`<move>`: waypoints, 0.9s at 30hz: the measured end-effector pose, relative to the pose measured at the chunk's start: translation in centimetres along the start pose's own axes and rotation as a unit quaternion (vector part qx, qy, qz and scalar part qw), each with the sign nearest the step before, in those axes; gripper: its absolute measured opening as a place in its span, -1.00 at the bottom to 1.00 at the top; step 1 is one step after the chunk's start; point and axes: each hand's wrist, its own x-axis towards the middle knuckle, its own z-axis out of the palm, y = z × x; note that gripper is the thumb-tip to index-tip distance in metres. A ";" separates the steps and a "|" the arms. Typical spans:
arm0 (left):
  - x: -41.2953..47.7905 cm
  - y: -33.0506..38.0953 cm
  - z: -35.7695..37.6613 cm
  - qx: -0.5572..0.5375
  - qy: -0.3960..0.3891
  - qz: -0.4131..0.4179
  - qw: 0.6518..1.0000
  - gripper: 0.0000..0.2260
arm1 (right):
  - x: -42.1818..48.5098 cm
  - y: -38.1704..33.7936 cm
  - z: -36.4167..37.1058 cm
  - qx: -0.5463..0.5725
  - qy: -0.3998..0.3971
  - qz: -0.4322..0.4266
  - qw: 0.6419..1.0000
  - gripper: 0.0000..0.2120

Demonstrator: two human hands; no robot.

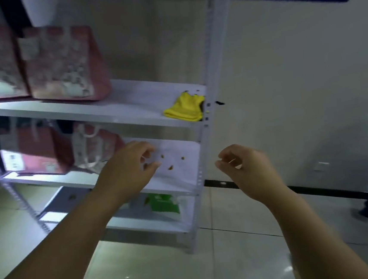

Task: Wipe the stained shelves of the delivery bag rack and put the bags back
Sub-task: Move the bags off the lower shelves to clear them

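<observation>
The white rack [206, 96] holds pink bags [63, 65] on the left of its upper and middle shelves. A yellow cloth [185, 107] lies at the upper shelf's right end. Brown stains [170, 167] spot the middle shelf, beside the left hand [127, 167]; the right hand [246, 167] hovers off the rack's right edge, both loosely curled, empty.
</observation>
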 end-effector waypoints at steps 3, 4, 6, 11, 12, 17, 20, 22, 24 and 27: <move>-2.4 -5.3 -4.8 0.018 -0.003 -0.025 1.000 -0.76 | 0.7 -4.8 5.0 0.021 0.000 -0.012 1.000 -0.92; -3.3 -7.1 -6.3 0.020 -0.001 -0.033 0.999 -0.76 | 1.0 -6.2 6.7 0.026 -0.005 -0.015 1.000 -0.92; -4.8 -10.3 -9.0 0.028 0.004 -0.053 0.998 -0.75 | 1.5 -8.8 9.9 0.031 -0.017 -0.021 0.999 -0.93; -7.4 -17.9 -13.9 0.043 0.033 -0.116 0.992 -0.77 | 3.1 -14.1 16.6 0.036 -0.067 -0.049 0.996 -0.94; -7.8 -19.3 -14.6 0.047 0.038 -0.128 0.990 -0.77 | 3.5 -14.9 17.9 0.038 -0.078 -0.055 0.995 -0.92; -8.6 -25.7 -17.0 0.054 0.072 -0.184 0.979 -0.80 | 6.9 -18.2 23.9 0.040 -0.131 -0.083 0.987 -0.95; -8.2 -29.5 -17.6 0.073 0.077 -0.205 0.973 -0.81 | 9.6 -19.4 27.8 0.053 -0.154 -0.088 0.983 -0.94; -7.3 -32.2 -17.9 0.082 0.080 -0.219 0.969 -0.81 | 11.7 -20.1 30.4 0.065 -0.165 -0.087 0.980 -0.91; -5.9 -35.0 -18.2 0.093 0.080 -0.235 0.964 -0.79 | 13.9 -20.9 33.0 0.067 -0.179 -0.092 0.977 -0.90; -3.5 -38.6 -18.3 0.098 0.073 -0.259 0.958 -0.78 | 17.4 -22.4 36.7 0.060 -0.206 -0.095 0.972 -0.88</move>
